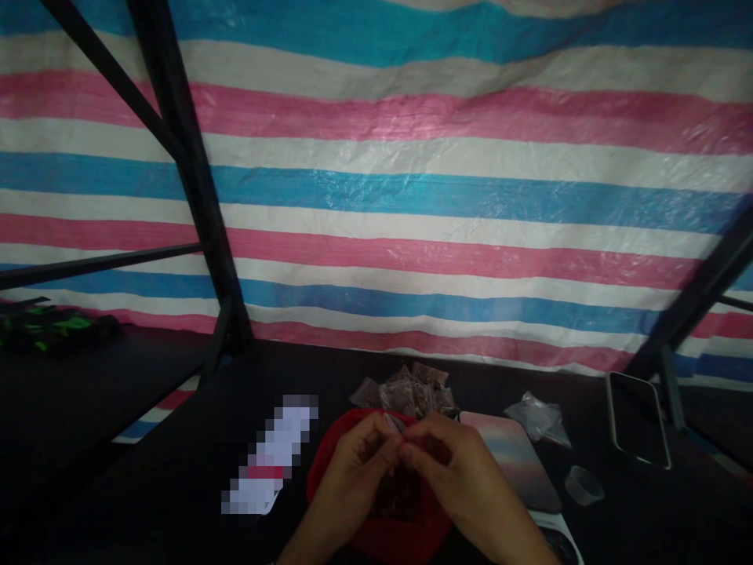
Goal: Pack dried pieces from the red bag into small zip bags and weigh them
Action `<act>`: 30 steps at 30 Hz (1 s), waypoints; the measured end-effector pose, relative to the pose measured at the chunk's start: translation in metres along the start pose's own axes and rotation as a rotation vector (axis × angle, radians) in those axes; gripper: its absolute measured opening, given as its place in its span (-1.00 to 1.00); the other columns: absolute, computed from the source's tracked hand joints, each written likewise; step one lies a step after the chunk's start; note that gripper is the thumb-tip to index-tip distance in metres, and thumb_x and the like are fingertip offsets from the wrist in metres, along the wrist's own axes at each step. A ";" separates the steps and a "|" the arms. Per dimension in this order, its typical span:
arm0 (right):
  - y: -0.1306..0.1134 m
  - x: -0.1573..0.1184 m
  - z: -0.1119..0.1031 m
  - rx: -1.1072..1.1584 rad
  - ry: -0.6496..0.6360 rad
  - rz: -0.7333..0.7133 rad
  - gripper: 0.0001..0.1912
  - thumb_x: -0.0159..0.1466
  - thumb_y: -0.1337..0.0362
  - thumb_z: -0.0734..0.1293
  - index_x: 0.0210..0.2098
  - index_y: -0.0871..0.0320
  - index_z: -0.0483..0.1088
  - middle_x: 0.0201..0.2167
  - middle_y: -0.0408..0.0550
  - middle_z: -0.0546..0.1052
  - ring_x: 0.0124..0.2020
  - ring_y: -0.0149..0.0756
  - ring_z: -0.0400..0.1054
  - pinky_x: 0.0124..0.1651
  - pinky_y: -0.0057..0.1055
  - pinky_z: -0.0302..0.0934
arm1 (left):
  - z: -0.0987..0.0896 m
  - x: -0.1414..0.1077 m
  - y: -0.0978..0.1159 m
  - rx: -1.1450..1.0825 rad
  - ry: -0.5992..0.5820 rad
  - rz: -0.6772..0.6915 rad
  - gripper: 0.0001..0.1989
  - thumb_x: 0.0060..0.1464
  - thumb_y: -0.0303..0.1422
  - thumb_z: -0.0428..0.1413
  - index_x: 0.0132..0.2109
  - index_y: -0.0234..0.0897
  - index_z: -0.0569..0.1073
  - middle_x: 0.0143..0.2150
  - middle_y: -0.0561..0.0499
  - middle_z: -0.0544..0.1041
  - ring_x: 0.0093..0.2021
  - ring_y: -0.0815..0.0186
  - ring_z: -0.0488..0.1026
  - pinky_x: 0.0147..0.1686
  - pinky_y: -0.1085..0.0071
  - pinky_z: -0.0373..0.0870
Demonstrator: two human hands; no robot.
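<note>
Above a red container (321, 459) with dark contents, my left hand (360, 463) and my right hand (450, 455) meet with their fingertips pinched together. Between the fingertips shows a small piece of clear plastic, probably a little bag; its details are too small to tell. Just behind the container lies a pile of small clear bags (412, 392) with brownish contents. A flat device with a shiny plate (509, 459) is to the right of my right hand.
On the black table (194, 471) lie a blurred-out phone-like item (282, 451) at left, clear plastic bags (540, 418), a small clear cup (583, 485) and a phone (638, 420) at right. Black frame bars and a striped sheet (441, 188) stand behind.
</note>
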State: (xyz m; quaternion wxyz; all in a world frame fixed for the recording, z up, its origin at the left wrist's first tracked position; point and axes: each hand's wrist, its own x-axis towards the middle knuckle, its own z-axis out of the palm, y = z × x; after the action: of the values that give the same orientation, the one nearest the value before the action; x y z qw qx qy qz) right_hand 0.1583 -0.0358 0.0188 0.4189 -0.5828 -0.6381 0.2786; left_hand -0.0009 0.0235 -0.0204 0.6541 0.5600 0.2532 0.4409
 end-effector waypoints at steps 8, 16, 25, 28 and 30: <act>0.008 0.009 0.008 -0.141 0.338 -0.065 -0.83 0.27 0.24 0.39 -0.46 0.07 0.45 -0.53 -0.15 0.53 -0.50 -0.28 0.39 -0.44 -0.42 0.18 | -0.009 -0.009 0.009 0.306 0.085 -0.016 -0.58 0.20 -0.01 0.25 -0.41 -0.21 0.39 -0.47 0.10 0.42 -0.42 0.33 0.34 -0.38 0.42 0.25; 0.005 0.006 0.010 -0.131 0.088 -0.310 -0.84 0.45 0.35 0.28 -0.21 0.05 0.50 -0.19 -0.09 0.60 -0.18 -0.26 0.53 -0.10 -0.42 0.35 | -0.018 -0.007 0.003 -0.237 0.073 -0.241 -0.59 0.10 -0.17 0.29 0.07 -0.13 0.43 -0.09 -0.02 0.68 -0.19 0.15 0.68 -0.16 0.19 0.60; 0.004 0.003 0.006 -0.392 -0.074 -0.225 -0.77 0.27 0.55 0.42 -0.30 0.06 0.54 -0.20 -0.13 0.62 -0.08 -0.15 0.53 0.03 -0.27 0.33 | -0.018 -0.004 0.000 -0.362 0.218 -0.176 -0.25 0.07 -0.28 0.43 0.36 -0.09 0.35 0.21 -0.16 0.62 0.18 0.03 0.61 0.15 0.08 0.53; 0.010 0.004 0.003 -0.488 -0.076 -0.198 -0.78 0.29 0.51 0.43 -0.28 0.04 0.59 -0.17 -0.11 0.64 -0.03 -0.07 0.53 0.09 -0.14 0.31 | -0.018 -0.004 -0.002 -0.211 0.258 -0.097 -0.21 0.01 -0.34 0.46 0.34 -0.09 0.37 0.32 -0.15 0.54 0.28 0.03 0.54 0.27 0.11 0.45; 0.015 0.004 0.000 -0.494 -0.074 -0.171 -0.75 0.34 0.49 0.38 -0.21 0.01 0.62 -0.13 -0.09 0.66 -0.02 -0.04 0.54 0.10 -0.09 0.32 | -0.017 -0.003 -0.002 -0.116 0.245 -0.040 -0.23 -0.04 -0.38 0.46 0.30 -0.12 0.40 0.37 -0.16 0.49 0.30 0.02 0.52 0.30 0.12 0.43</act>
State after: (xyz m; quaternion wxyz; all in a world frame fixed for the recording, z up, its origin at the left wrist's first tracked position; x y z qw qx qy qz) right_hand 0.1661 -0.0288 0.0067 0.2624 -0.6009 -0.7485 0.0989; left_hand -0.0161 0.0299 -0.0274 0.6583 0.4580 0.3162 0.5069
